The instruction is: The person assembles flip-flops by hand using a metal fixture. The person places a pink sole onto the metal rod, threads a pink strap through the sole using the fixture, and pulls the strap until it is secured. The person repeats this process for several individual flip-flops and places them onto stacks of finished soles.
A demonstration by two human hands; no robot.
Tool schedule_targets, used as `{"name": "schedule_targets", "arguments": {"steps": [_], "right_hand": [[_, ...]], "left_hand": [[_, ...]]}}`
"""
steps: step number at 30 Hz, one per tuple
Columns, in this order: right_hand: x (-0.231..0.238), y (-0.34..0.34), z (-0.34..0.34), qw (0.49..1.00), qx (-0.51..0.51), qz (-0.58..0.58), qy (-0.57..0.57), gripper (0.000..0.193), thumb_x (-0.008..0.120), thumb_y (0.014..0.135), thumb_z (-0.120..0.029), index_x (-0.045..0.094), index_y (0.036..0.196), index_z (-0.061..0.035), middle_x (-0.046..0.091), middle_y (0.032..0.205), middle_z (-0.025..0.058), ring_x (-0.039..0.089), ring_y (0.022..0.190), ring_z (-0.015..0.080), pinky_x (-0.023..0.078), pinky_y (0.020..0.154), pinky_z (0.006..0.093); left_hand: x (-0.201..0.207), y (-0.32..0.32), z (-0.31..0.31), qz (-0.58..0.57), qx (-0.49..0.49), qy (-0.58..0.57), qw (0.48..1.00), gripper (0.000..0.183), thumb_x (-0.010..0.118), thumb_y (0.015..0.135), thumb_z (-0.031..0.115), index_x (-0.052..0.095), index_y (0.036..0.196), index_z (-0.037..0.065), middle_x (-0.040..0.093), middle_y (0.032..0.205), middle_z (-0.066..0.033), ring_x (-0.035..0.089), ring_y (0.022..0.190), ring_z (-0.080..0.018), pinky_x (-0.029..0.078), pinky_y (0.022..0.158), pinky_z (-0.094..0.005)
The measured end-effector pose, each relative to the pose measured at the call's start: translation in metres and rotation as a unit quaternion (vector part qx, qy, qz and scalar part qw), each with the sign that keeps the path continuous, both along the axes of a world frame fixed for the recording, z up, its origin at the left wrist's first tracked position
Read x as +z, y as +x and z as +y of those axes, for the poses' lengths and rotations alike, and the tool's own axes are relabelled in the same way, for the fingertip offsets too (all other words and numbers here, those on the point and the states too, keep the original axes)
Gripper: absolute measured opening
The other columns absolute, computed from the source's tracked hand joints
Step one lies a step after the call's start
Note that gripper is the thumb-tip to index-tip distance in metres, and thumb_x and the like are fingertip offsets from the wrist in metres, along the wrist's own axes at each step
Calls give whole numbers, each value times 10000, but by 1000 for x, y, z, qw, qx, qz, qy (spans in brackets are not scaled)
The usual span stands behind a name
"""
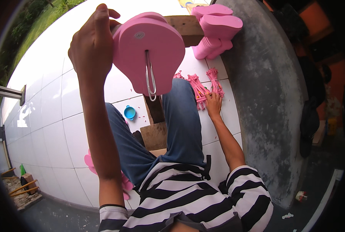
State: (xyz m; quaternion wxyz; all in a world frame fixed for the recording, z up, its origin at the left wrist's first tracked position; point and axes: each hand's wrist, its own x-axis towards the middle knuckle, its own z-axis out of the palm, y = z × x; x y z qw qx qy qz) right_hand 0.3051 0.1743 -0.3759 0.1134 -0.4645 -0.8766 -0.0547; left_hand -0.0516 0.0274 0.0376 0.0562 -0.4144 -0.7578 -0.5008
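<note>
The person sits on the white tiled floor (52,116) with legs in blue jeans stretched forward, wearing a black-and-white striped shirt. The left hand (91,46) is raised high and close to the camera, its grip clamped on the edge of a pink foam sandal sole (149,54), thumb up over the rim and fingers behind. The sole is held up in the air with its flat face turned toward the camera; its long axis runs roughly from upper left to lower right, the end nearest the hand being the one that is held. A second pink sole seems to lie right behind it, edges nearly matched. A bent metal wire tool (151,79) shaped like a long narrow loop pokes through a hole in the sole and hangs straight down past its lower edge.

The right hand (213,103) reaches out low to the floor beside the right knee, fingers curled down onto a bundle of pink rubber sandal straps (203,89); whether the fingers have actually closed around one I cannot tell. Further out, a stack of pink foam soles (217,27) rests against a wooden plank (186,25) next to the grey concrete wall (265,89). A small blue plastic cup (129,112) sits on the tiles near the left leg.
</note>
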Motion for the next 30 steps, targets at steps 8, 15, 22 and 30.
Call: {"name": "schedule_targets", "arguments": {"steps": [8, 15, 22, 30], "right_hand": [[154, 9, -29, 723, -45, 633, -273, 177, 564, 994, -158, 613, 1097, -23, 648, 999, 88, 659, 850, 158, 563, 740, 309], [262, -21, -136, 402, 15, 817, -413, 181, 590, 970, -92, 570, 1144, -50, 652, 1088, 116, 682, 1022, 256, 609, 860, 346], [255, -54, -199, 334, -52, 460, -821, 216, 607, 986, -189, 598, 1136, -34, 663, 1041, 93, 679, 967, 194, 559, 812, 310], [296, -98, -181, 786, 247, 360, -438, 243, 634, 950, -203, 633, 1122, -32, 628, 1025, 119, 650, 890, 228, 510, 785, 357]], "left_hand": [[-55, 44, -70, 88, -127, 337, 929, 179, 375, 943, 139, 494, 903, 11, 494, 691, -99, 415, 613, -153, 354, 573, -305], [-141, 162, -107, -367, -299, 20, 881, 266, 605, 959, 236, 600, 1078, -2, 641, 883, -78, 617, 756, -168, 482, 701, -276], [-158, 143, -116, -443, -192, 70, 873, 308, 565, 1007, 190, 548, 1246, -3, 627, 1009, -71, 596, 888, -115, 479, 789, -255], [-131, 115, -157, -367, -291, -142, 872, 313, 716, 868, 11, 539, 1124, -29, 644, 1000, -91, 630, 928, -118, 525, 829, -291]]}}
